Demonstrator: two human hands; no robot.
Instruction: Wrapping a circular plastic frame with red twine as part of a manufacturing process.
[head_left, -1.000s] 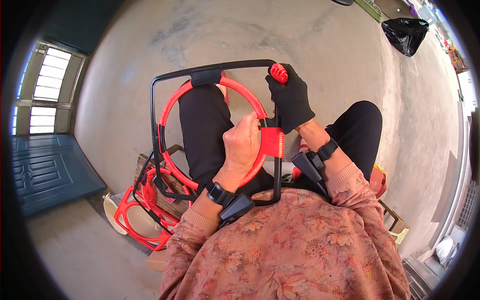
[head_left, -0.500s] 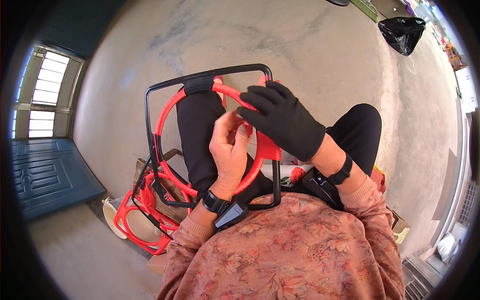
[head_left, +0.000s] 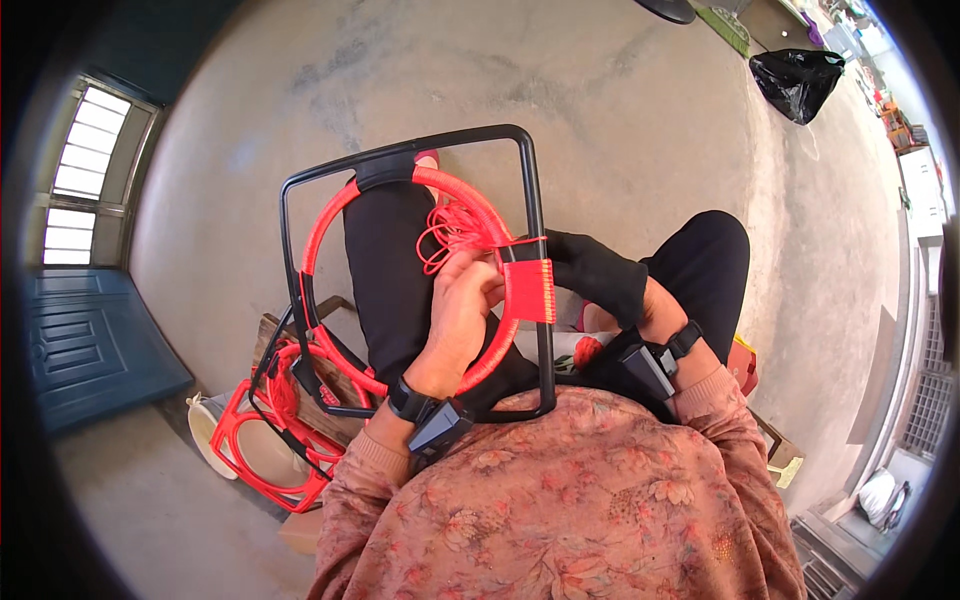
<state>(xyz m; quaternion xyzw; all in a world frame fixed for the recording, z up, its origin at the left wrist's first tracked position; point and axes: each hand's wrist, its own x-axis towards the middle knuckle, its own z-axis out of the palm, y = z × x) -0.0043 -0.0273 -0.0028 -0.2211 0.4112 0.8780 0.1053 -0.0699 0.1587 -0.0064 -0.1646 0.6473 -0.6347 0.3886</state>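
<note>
A black rectangular metal frame [head_left: 283, 225] with a ring wrapped in red cord [head_left: 312, 240] rests upon my lap. Red cord winding [head_left: 530, 291] bridges the ring and the frame's right bar. My left hand [head_left: 458, 312], bare, reaches inside the ring with its fingers closed at the base of a loose bundle of red cord [head_left: 455, 232]. From there a strand runs over the ring to the right bar, just above the winding. My right hand [head_left: 605, 277], in a black glove, is just outside that bar; its fingertips are hidden behind the bar.
More red-wound frames [head_left: 262, 445] lie at my left beside a wooden piece and a pale round container [head_left: 205, 430]. A blue panelled door [head_left: 95, 345] stands further left. A black plastic bag [head_left: 797, 82] sits on the floor at the far right.
My right hand has dropped from over the ring to outside the right bar. The cord bundle now shows inside the ring, with a strand crossing to the bar. My left hand stays inside the ring.
</note>
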